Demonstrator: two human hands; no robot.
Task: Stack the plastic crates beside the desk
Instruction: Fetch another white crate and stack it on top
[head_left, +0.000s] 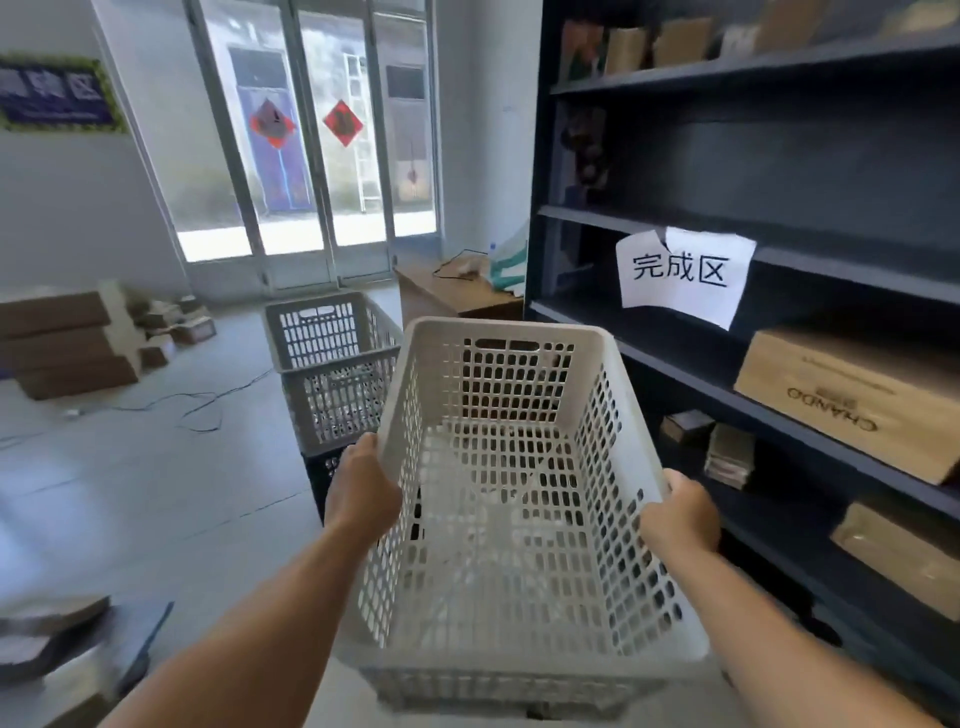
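Observation:
I hold an empty white perforated plastic crate in front of me, off the floor. My left hand grips its left rim and my right hand grips its right rim. Ahead stands a stack of crates: a white crate sits on a black crate, whose lower part is hidden behind my held crate. A wooden desk stands beyond the stack, against the shelf end.
A tall dark shelf unit with boxes and a paper sign runs along the right. Flattened cardboard is piled at the left wall. Cables trail over the tiled floor. Glass doors are at the back.

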